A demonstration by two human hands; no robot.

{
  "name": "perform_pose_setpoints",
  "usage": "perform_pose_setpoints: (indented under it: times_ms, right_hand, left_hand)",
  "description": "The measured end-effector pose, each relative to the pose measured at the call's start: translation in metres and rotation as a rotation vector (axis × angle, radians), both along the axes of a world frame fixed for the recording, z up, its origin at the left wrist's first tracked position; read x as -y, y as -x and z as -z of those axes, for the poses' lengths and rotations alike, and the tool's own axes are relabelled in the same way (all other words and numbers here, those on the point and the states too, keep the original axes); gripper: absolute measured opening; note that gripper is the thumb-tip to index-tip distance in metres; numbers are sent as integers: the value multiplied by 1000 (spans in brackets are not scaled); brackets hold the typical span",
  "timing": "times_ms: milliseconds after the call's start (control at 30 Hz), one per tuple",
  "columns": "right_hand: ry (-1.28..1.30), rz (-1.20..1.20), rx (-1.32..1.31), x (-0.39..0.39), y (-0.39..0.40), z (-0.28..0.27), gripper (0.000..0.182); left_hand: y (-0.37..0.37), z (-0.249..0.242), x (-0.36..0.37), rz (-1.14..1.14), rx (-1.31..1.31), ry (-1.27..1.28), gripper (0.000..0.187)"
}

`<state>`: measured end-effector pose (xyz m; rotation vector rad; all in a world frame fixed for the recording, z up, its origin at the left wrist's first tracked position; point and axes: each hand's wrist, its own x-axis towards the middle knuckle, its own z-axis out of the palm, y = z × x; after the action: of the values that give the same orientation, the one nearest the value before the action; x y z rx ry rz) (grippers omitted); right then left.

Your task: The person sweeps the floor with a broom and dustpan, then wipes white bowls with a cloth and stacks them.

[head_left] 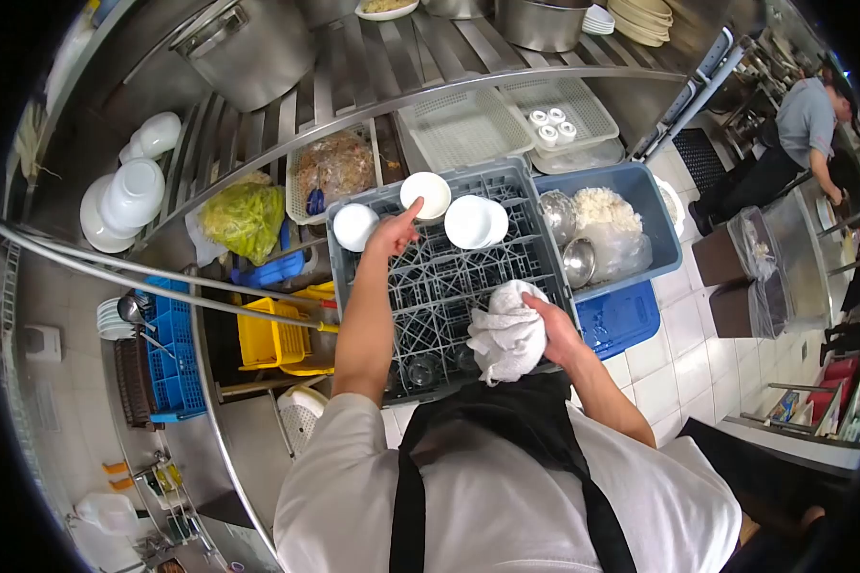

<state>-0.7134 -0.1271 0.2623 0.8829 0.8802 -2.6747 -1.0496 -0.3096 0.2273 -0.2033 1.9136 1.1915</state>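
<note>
My left hand grips a small white bowl by its near edge, one digit over the rim. The other fingers are partly hidden. A crumpled white cloth is bunched in my right hand. Both hands are above a grey dish rack with a gridded inside. Left of the held bowl, a round white dish stands on the rack. More white bowls overlap to its right. Clear glasses sit down in the rack's near compartments.
At right is a blue-grey tub with bagged pale food and a metal bowl, near a blue lid. Slatted metal shelving runs across the back. Yellow baskets are at left. A person works at far right.
</note>
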Motion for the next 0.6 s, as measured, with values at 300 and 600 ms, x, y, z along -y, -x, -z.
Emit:
perform_pose_setpoints:
  times_ms: [300,600]
  right_hand:
    - [-361,68,-20,-32,8,-55,36]
    - [-519,-24,-117,-25,16,-20,48]
  left_hand:
    - [25,-5,61,248,-1057,798,97]
    - [44,0,99,82,-926,347,99]
